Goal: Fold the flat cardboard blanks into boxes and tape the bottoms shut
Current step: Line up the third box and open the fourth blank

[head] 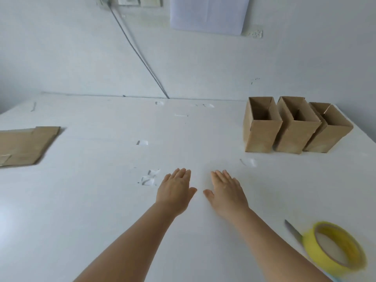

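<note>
Seemingly between boxes: the left hand (175,191) and right hand (227,191) lie flat on the white worktop (101,200), fingers straight and together, holding nothing. Three folded boxes (293,127) stand open-topped at the far right. Flat cardboard blanks (26,145) lie at the far left, well apart from both hands, so the next move calls for a long leftward reach. Yellow tape (335,247) and a blade (293,230) sit near right. Nothing blocks the way; only tape scraps (149,178) lie just left of the hands.

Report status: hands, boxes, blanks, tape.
Left hand and right hand open, flat on the table. Three boxes standing far right; flat blanks far left. Tape roll near right, untouched.
</note>
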Demonstrator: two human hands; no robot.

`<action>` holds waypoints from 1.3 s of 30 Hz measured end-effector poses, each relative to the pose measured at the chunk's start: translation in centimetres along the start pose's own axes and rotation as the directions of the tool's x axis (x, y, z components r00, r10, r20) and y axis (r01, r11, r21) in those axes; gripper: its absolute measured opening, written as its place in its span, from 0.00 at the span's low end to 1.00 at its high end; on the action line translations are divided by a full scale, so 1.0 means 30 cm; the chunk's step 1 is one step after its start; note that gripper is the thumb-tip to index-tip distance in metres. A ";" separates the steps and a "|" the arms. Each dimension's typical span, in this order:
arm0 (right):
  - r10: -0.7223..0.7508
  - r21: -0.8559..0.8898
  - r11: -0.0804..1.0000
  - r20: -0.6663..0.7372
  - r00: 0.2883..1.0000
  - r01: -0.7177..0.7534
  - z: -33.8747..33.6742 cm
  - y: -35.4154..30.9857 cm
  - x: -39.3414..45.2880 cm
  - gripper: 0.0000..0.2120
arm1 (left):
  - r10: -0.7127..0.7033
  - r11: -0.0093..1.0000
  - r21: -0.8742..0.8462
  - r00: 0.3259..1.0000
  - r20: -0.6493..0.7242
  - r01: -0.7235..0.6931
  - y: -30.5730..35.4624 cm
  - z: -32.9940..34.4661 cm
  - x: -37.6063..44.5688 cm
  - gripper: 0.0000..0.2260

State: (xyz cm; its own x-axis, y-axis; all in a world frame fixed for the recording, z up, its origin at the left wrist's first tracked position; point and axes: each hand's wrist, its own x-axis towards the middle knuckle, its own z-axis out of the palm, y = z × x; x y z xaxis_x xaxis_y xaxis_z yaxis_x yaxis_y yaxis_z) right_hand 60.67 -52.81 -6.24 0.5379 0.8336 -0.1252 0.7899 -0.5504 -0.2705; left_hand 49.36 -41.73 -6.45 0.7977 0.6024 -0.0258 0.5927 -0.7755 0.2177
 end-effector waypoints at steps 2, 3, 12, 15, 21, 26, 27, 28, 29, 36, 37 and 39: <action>-0.042 0.004 0.999 0.008 0.999 0.042 0.019 -0.136 -0.049 0.30 | -0.025 1.000 -0.005 0.999 -0.041 0.025 -0.102 -0.042 -0.115 0.25; -0.063 0.010 0.998 0.010 0.998 0.063 0.030 -0.206 -0.076 0.30 | -0.039 0.999 -0.005 0.997 -0.060 0.039 -0.154 -0.063 -0.176 0.25; -0.231 0.033 0.973 0.029 0.973 0.230 0.146 -0.798 -0.291 0.31 | -0.197 0.980 -0.008 0.968 -0.154 0.199 -0.606 -0.230 -0.692 0.24; -0.282 0.033 0.959 0.042 0.958 0.281 0.184 -0.960 -0.334 0.31 | -0.257 0.966 -0.007 0.950 -0.175 0.260 -0.731 -0.281 -0.827 0.24; -0.366 0.022 0.931 0.083 0.927 0.365 0.235 -1.213 -0.339 0.30 | -0.376 0.925 -0.025 0.902 -0.213 0.379 -0.936 -0.354 -0.997 0.24; -0.415 0.009 0.909 0.120 0.902 0.417 0.290 -1.365 -0.273 0.30 | -0.445 0.894 -0.043 0.869 -0.218 0.447 -1.097 -0.383 -1.016 0.24; -0.422 0.008 0.905 0.124 0.898 0.424 0.302 -1.393 -0.249 0.30 | -0.452 0.890 -0.048 0.864 -0.220 0.454 -1.130 -0.386 -1.009 0.24; -0.427 0.009 0.903 0.129 0.895 0.429 0.313 -1.420 -0.221 0.30 | -0.461 0.886 -0.053 0.860 -0.219 0.461 -1.163 -0.390 -0.999 0.24; -0.430 0.009 0.902 0.134 0.893 0.433 0.322 -1.449 -0.190 0.30 | -0.467 0.882 -0.055 0.857 -0.216 0.467 -1.197 -0.395 -0.986 0.24; -0.449 0.024 0.893 0.131 0.884 0.450 0.348 -1.644 0.068 0.29 | -0.499 0.864 -0.038 0.841 -0.208 0.503 -1.464 -0.463 -0.836 0.25; -0.451 0.022 0.892 0.133 0.883 0.452 0.348 -1.669 0.106 0.29 | -0.505 0.860 -0.038 0.837 -0.211 0.509 -1.502 -0.474 -0.810 0.25; -0.451 0.009 0.891 0.130 0.883 0.454 0.347 -1.717 0.180 0.29 | -0.516 0.853 -0.044 0.827 -0.221 0.521 -1.575 -0.492 -0.763 0.26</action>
State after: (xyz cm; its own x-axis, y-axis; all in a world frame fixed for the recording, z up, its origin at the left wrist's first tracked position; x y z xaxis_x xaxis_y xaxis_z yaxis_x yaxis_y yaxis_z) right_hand 19.81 -19.47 -2.93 0.0806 0.9903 -0.1130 0.9451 -0.1119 -0.3069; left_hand 1.47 -16.09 -1.73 0.3293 0.9406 0.0821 0.9158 -0.3394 0.2150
